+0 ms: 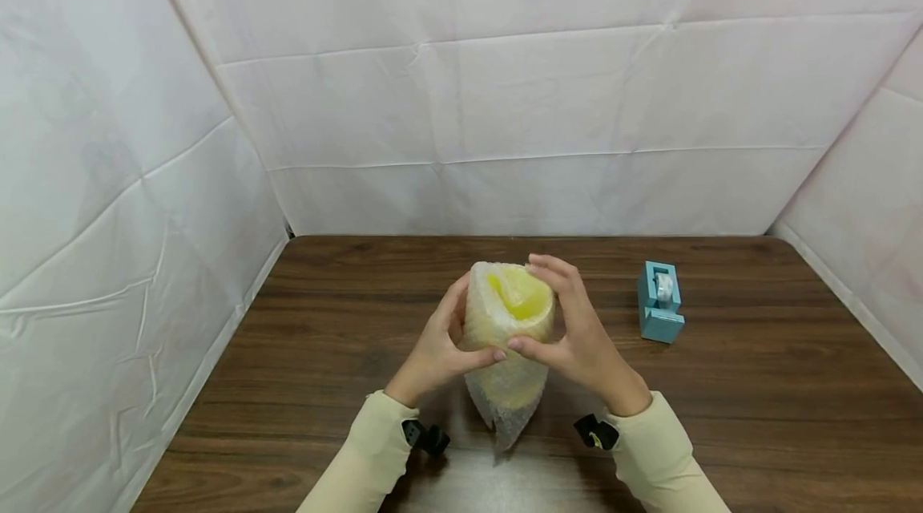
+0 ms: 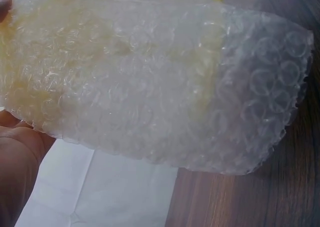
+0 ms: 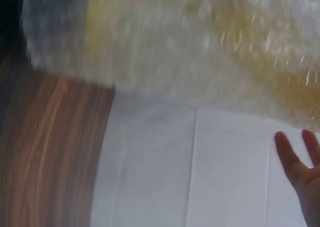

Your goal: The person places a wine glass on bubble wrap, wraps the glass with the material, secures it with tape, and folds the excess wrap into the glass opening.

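Observation:
A yellow, hollow-looking item sits inside a roll of clear bubble wrap, its bright yellow upper end showing through the opening. Loose wrap tapers to a point at the near end, above the table. My left hand grips the left side, with the thumb across the front. From the right, my right hand holds the bundle, thumb at the front and fingers by the upper rim. In the left wrist view the wrap spans the picture. The right wrist view shows its side blurred; what the yellow item is cannot be told.
A light blue tape dispenser with a roll of clear tape stands on the brown wooden table, right of the hands. White sheeting walls the table at the back and both sides.

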The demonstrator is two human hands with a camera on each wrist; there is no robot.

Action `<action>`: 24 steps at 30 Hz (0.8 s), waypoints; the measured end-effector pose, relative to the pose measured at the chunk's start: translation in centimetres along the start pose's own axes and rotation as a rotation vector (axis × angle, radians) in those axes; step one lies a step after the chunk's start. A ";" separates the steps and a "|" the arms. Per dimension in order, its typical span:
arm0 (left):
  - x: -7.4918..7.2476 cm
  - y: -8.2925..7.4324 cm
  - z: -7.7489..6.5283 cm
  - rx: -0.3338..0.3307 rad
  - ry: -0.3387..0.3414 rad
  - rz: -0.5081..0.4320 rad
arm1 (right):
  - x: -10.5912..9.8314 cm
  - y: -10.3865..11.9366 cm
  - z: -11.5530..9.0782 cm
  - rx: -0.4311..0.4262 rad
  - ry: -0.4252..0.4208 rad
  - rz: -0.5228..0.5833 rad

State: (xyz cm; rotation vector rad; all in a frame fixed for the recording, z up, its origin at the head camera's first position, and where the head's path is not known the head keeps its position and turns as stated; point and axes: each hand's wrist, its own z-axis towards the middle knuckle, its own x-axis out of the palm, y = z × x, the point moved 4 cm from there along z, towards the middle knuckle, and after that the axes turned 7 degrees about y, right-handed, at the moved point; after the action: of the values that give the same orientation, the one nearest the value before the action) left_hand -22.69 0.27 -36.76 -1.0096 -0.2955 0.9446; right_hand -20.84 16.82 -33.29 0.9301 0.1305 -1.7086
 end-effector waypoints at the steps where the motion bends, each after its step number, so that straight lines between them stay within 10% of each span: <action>1: 0.0 0.0 0.0 0.005 -0.001 0.000 | -0.1 0.3 0.2 0.061 0.021 0.050; 6: 0.0 -0.1 0.0 0.004 -0.006 0.006 | 0.3 -0.2 -0.2 0.326 0.120 0.308; 10: 0.1 -0.3 0.0 0.009 -0.017 0.044 | 0.6 -1.6 -0.8 0.326 0.105 0.406; 19: 0.0 -1.8 -0.2 0.366 -0.099 0.433 | 0.4 -1.8 -0.9 0.356 0.095 0.434; 24: -0.3 -1.2 -0.1 0.447 -0.054 0.583 | 0.5 -1.7 -0.9 0.360 0.113 0.459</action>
State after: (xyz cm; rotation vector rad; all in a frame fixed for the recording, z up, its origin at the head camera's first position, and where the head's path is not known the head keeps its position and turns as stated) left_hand -22.18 -0.25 -35.77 -0.6590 0.1795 1.4878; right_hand -21.87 17.49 -34.84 1.2147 -0.3064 -1.2707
